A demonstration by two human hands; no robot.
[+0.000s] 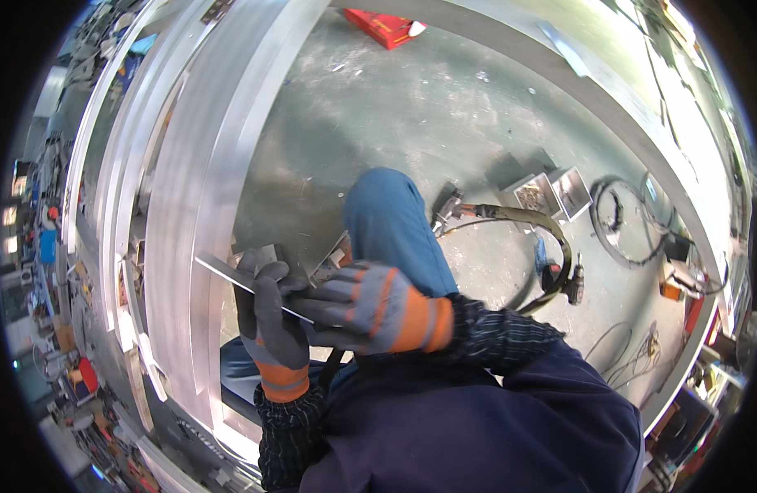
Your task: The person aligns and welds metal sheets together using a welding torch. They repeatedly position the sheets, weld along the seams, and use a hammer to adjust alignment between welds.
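My gloved left hand [273, 319] pinches a thin metal strip [221, 272], whose free end overlaps, in my view, the right edge of a pale metal beam [189, 181]. My right hand [377, 309] bunches its fingers at the other end; I cannot tell whether they grip.

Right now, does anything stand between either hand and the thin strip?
Nothing visible does, apart from the gloves. The left hand already holds the strip; the right hand is at the strip's right end, though whether its fingers touch it is unclear.
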